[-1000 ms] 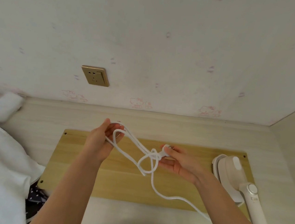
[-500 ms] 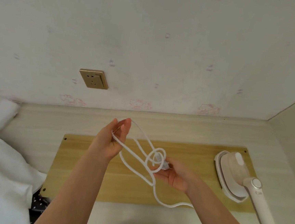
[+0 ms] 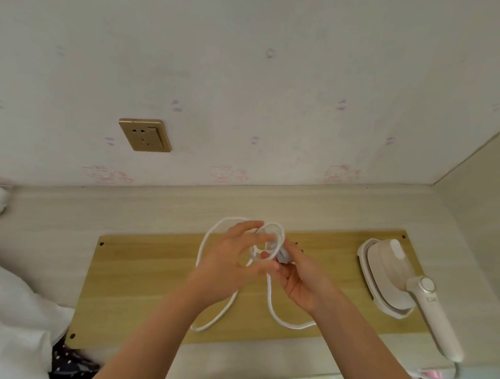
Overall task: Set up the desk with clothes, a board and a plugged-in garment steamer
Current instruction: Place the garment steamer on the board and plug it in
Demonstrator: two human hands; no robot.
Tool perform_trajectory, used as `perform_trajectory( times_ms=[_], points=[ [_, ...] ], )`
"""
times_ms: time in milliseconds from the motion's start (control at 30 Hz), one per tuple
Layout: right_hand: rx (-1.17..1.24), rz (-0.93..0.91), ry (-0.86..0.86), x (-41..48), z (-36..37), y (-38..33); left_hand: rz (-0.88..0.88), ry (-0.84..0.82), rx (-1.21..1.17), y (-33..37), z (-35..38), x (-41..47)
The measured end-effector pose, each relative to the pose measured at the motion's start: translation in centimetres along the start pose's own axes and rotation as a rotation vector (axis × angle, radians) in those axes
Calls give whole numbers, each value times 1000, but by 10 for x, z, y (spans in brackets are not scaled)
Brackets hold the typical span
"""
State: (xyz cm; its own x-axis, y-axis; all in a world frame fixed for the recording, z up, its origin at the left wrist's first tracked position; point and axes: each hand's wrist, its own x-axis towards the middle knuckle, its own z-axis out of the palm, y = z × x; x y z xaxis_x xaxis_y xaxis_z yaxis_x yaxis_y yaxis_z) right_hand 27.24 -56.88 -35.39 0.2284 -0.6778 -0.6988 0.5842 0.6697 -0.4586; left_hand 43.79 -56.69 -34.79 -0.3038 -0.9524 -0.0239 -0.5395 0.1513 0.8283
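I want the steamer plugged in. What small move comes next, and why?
Probably pull the plug out through the cord loop: the right hand pinches the plug, the left hand holds the tangled loop, and the socket is empty.

Both forearms reach in across the near edge of the board and meet over its middle, bare to the wrist. I read the left hand over the board's centre, palm turned to the right, fingers curled in a loose C, thumb and fingertips pinching a loop of the white cord. The right hand sits just to its right, fingertips almost touching the left's, palm tilted up toward me, thumb and fingers pinching the plug. The left forearm crosses the board's near edge at mid-length, the right one nearer the right end.
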Motion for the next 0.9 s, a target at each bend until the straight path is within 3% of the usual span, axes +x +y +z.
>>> perform_trajectory(
  times_ms=[100,267,433,600,700,800,900],
  points=[
    [-33,-38,-23,-2,1,-2,123,6,102,-4,0,1],
    [-158,-132,30,-4,0,-1,141,145,84,5,-13,6],
    [-529,-361,156,-2,3,15,-42,200,-94,30,-38,24],
    [-884,-571,138,-6,6,24,-289,292,-474,26,-50,36],
    [-1076,-670,106,-5,12,21,-332,263,-568,23,-53,32],
    [-992,-575,0,-2,23,19,-319,223,-600,19,-50,28],
    [-565,-292,-124,-1,30,20,-191,193,-197,0,-46,25]
  ],
)
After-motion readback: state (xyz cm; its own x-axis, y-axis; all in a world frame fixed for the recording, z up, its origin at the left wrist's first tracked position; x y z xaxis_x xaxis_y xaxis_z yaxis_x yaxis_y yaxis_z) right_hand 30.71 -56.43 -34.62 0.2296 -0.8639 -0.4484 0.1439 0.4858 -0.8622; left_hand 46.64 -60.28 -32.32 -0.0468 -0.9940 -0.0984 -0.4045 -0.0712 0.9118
